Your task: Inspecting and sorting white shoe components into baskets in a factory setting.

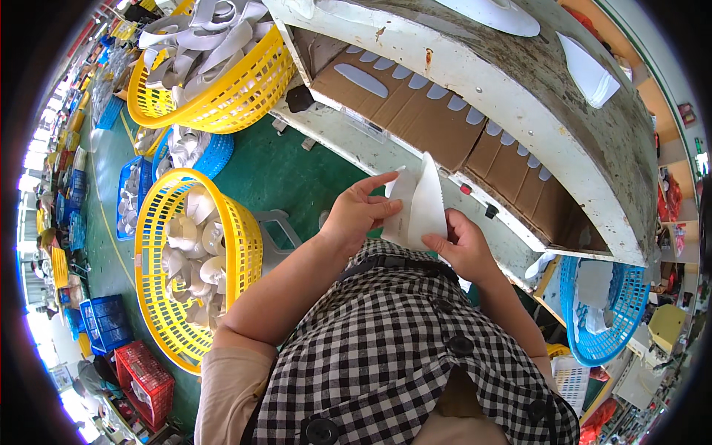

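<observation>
Both hands hold a white, curved shoe-upper piece (424, 211) in front of my waist. It rises to a point at the top, and one edge is finely notched. My left hand (361, 211) pinches its left part between thumb and fingers. My right hand (461, 247) grips the lower right edge, thumb on the near face and the other fingers partly hidden behind. Just beyond the hands is a white-framed bench (519, 122). Under its top, brown cardboard (423, 119) carries a row of small white rounded pieces and one longer oval piece (361, 80).
White pieces (593, 74) lie on the stained bench top. A yellow basket (245, 259) of curved white parts stands at my left, beside a grey stool (278, 230). Another yellow basket (252, 81) holds white strips. At my right is a blue basket (630, 304).
</observation>
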Demonstrator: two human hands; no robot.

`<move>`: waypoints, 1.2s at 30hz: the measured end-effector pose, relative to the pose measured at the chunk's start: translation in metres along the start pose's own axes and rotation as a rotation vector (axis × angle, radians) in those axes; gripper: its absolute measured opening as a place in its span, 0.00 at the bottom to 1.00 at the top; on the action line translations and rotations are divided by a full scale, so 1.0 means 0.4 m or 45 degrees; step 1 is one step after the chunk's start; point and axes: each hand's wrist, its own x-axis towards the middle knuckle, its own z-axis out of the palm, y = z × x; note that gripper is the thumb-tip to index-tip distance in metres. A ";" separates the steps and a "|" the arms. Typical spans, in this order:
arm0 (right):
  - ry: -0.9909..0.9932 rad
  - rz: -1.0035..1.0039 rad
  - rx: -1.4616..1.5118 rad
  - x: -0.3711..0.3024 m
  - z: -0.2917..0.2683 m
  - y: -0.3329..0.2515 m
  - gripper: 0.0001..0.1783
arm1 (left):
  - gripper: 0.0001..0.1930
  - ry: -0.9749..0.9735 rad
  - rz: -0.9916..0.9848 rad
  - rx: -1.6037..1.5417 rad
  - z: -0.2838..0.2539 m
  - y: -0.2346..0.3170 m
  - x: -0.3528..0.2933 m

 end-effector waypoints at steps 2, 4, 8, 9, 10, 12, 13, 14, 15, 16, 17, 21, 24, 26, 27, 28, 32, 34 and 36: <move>-0.001 -0.003 0.038 -0.004 0.004 0.000 0.16 | 0.29 0.042 0.280 0.278 -0.002 -0.006 0.009; 0.096 -0.091 0.259 -0.008 0.012 0.006 0.16 | 0.29 0.108 0.308 0.313 0.007 0.000 0.005; 0.283 0.000 0.909 -0.009 -0.001 -0.009 0.20 | 0.24 0.398 0.674 0.431 -0.032 0.026 0.031; 0.286 0.003 0.908 -0.003 -0.005 -0.007 0.20 | 0.24 0.397 0.670 0.429 -0.034 0.020 0.032; 0.280 0.047 1.040 0.001 -0.012 -0.006 0.21 | 0.24 0.307 0.642 0.656 -0.021 0.023 0.020; 0.281 0.160 1.242 0.005 -0.024 0.019 0.22 | 0.18 0.172 0.739 1.051 -0.009 -0.013 0.024; 0.280 0.155 1.239 0.003 -0.025 0.020 0.22 | 0.18 0.171 0.745 1.050 0.001 -0.016 0.025; 0.252 0.175 1.316 -0.001 -0.025 0.021 0.22 | 0.18 0.140 0.609 1.095 0.010 -0.016 0.026; 0.225 0.196 1.393 -0.004 -0.025 0.022 0.22 | 0.17 0.109 0.474 1.137 0.015 -0.017 0.028; 0.215 0.200 1.389 -0.004 -0.023 0.023 0.22 | 0.15 0.077 0.465 0.944 -0.013 -0.031 0.047; 0.203 0.224 1.420 -0.002 -0.023 0.029 0.22 | 0.15 0.078 0.468 0.941 -0.035 -0.038 0.065; 0.447 0.224 1.304 0.016 -0.013 0.017 0.21 | 0.11 0.166 0.429 0.743 -0.070 -0.040 0.091; 0.463 0.143 1.172 0.034 -0.021 0.012 0.20 | 0.16 0.344 0.470 0.758 -0.056 -0.022 0.051; 0.407 0.123 1.067 0.047 -0.011 0.006 0.20 | 0.17 0.163 0.373 0.655 -0.001 -0.007 -0.004; 0.382 0.131 1.064 0.055 -0.003 -0.002 0.20 | 0.18 -0.034 0.280 0.550 0.023 -0.003 -0.020; 0.302 0.160 1.051 0.062 0.008 -0.014 0.20 | 0.18 0.000 0.291 0.541 0.035 0.000 -0.036; -0.041 0.197 0.952 0.090 0.041 -0.060 0.19 | 0.19 -0.030 0.254 0.197 0.008 -0.004 -0.073; -0.144 0.223 0.891 0.101 0.070 -0.075 0.18 | 0.20 0.078 0.377 0.054 -0.015 -0.003 -0.094; -0.212 0.222 0.640 0.095 0.083 -0.060 0.17 | 0.18 0.170 0.561 -0.044 -0.032 -0.002 -0.114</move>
